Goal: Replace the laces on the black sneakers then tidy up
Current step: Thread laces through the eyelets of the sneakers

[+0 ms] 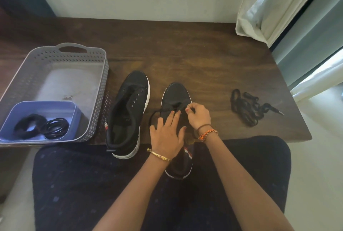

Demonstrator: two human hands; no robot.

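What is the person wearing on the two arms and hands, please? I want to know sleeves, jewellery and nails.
Both forearms are bare; no sleeves show. The left hand has a thin gold bangle at the wrist. The right hand has a dark band and, below it, an orange braided thread bracelet at the wrist. The fingernails on both hands look painted red or pink.

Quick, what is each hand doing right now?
Left hand: open, fingers flat on the right sneaker.
Right hand: pinching the black lace.

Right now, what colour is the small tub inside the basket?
Blue; the small tub in the grey basket shows in the head view.
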